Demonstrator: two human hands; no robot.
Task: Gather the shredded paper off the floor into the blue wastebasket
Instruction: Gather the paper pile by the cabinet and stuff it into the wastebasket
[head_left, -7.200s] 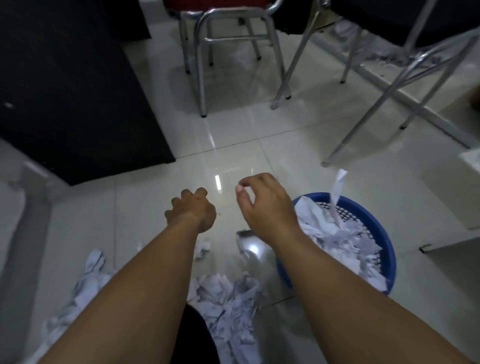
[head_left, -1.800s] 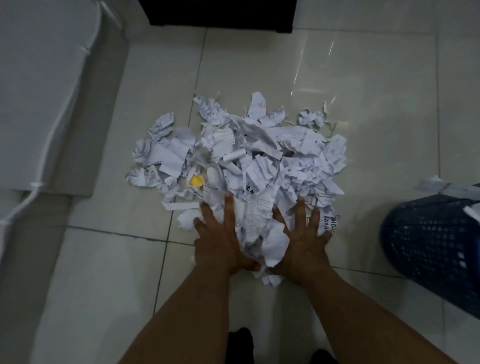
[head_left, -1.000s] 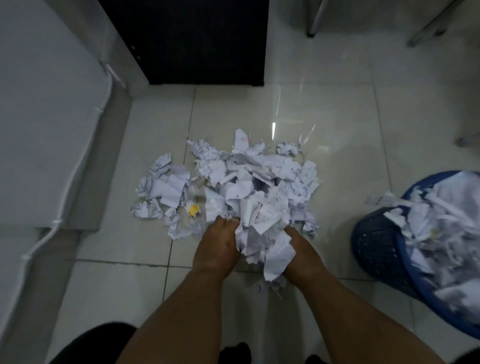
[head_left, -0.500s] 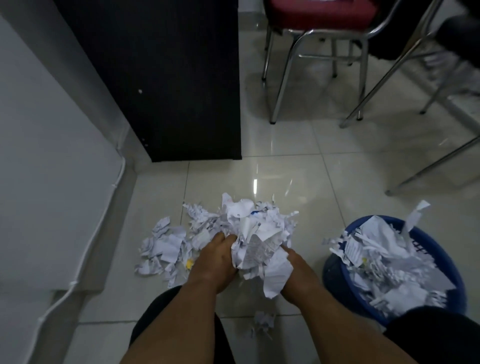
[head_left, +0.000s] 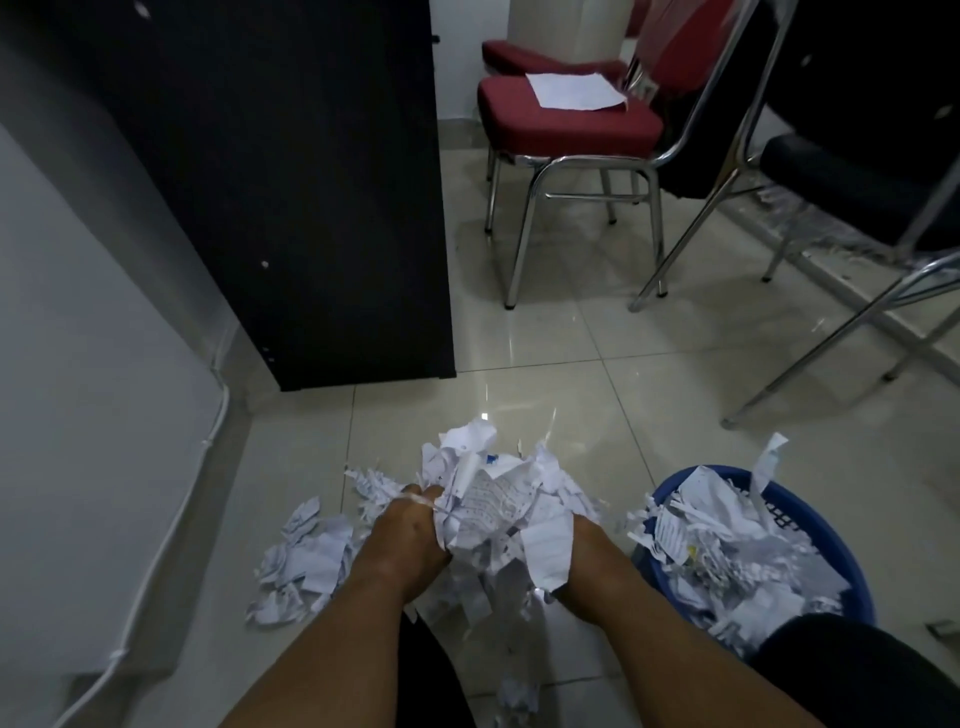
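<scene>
Floor tiles, pale and glossy, carry a black cabinet at upper left and a red chair beside it. At lower right stands the blue wastebasket, heaped with shreds. A wad of shredded paper is squeezed between both hands just left of it. The left hand curls its fingers into the wad; the right hand clamps the far side, its fingers hidden. Loose scraps lie to the left.

Glossy pale tiled floor, loose shredded paper at left, blue wastebasket at right, black cabinet and red chair standing behind.
</scene>
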